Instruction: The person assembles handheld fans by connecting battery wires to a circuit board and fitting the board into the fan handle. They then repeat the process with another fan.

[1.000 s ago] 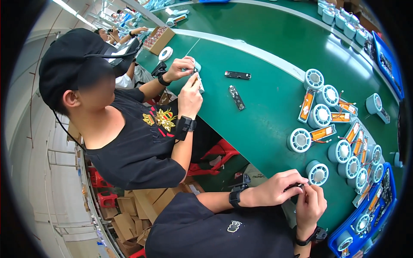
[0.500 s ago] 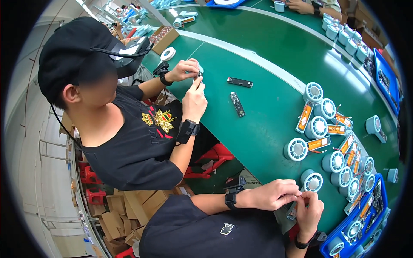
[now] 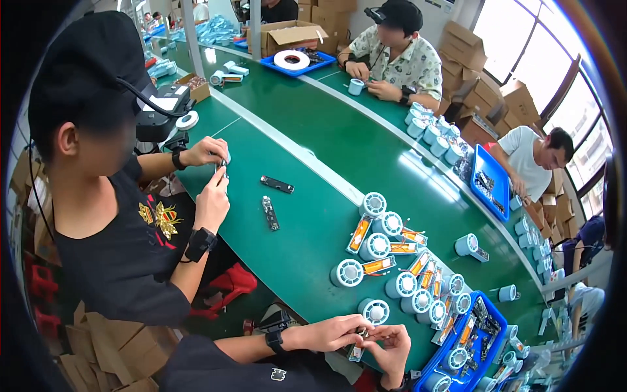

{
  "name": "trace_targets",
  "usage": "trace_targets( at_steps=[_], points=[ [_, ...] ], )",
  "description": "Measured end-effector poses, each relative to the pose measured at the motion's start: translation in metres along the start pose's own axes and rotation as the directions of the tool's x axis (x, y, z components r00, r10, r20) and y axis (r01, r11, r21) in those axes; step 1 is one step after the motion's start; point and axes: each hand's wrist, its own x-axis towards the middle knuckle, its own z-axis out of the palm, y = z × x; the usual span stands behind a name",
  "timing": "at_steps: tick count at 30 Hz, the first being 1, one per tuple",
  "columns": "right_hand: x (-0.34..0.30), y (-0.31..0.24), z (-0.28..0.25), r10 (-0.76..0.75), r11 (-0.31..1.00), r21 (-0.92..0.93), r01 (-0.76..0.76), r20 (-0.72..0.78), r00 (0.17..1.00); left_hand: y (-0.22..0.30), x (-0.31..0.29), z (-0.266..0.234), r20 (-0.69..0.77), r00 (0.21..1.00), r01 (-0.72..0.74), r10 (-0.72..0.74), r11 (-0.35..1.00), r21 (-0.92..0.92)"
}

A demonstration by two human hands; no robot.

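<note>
At the near table edge, my left hand (image 3: 332,334) and my right hand (image 3: 390,347) meet, thumbs and fingers pinched together. Between the fingertips is a small part, too small and covered to name. Just beyond them sits a light-blue handheld fan (image 3: 375,312) with a round grille. A piece of its handle (image 3: 356,353) shows below my left fingers; the rest is hidden by my hands. To the right and beyond lie more light-blue fans (image 3: 405,284), their handles uncovered, with orange batteries and thin wires inside.
A blue tray (image 3: 480,362) of small dark parts stands on the right. Two black circuit strips (image 3: 270,213) lie on the green table (image 3: 294,255). At left a co-worker's hands (image 3: 212,173) hold a small piece. Other people work across the table beside another blue tray (image 3: 491,183).
The view has tilted up, bringing the far co-workers and windows into sight. My hands stay together by the same fan, with fingers slightly rearranged.
</note>
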Motion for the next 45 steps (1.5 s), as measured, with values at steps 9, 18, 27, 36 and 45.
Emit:
trace_targets(
  at_steps=[9,18,27,36,45],
  points=[
    [-0.003,0.028,-0.013,0.123,0.992,-0.023,-0.123,-0.002,0.992,0.007,0.001,-0.008,-0.015,0.999,-0.049,0.051,0.988,0.149],
    [-0.006,0.016,0.002,-0.246,0.822,-0.505,0.264,0.103,0.964,0.011,-0.013,0.0,-0.034,0.948,-0.254,0.318,0.812,0.526],
    [0.015,0.004,0.004,-0.261,0.729,-0.588,0.351,0.235,0.936,0.021,0.005,-0.011,-0.092,0.919,-0.22,0.383,0.693,0.687],
    [0.009,0.009,-0.003,-0.253,0.75,-0.555,0.359,0.261,0.932,0.013,-0.002,-0.009,-0.194,0.955,-0.078,0.223,0.824,0.561],
    [0.015,0.003,-0.002,-0.348,0.636,-0.598,0.488,0.341,0.873,0.012,-0.001,-0.008,-0.168,0.956,-0.113,0.242,0.829,0.547]
  ],
)
